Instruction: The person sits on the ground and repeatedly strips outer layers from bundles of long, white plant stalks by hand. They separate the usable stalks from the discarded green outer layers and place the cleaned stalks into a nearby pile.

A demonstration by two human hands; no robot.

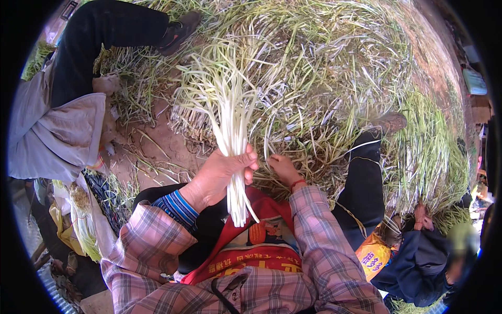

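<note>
My left hand (225,174) is closed around a bunch of long white stalks with pale green leaf tips (233,125), which look like garlic chives or a similar allium. The leaves point away from me, and the white ends hang down over my lap. To the right of the bunch, my right hand (284,168) is low at the edge of the loose stalk heap (306,102). Its thumb and fingertips close on a thin pale stalk (267,137). A red cord circles that wrist. A red printed apron or sack (255,255) covers my lap.
Bundled green stalks (427,153) lie on the right, beside a co-worker in dark clothes (415,267). Another person's dark trouser leg (113,27) and grey sleeve (59,129) are at the left. Bare reddish ground (157,145) shows left of the heap. A tied bundle (84,223) lies lower left.
</note>
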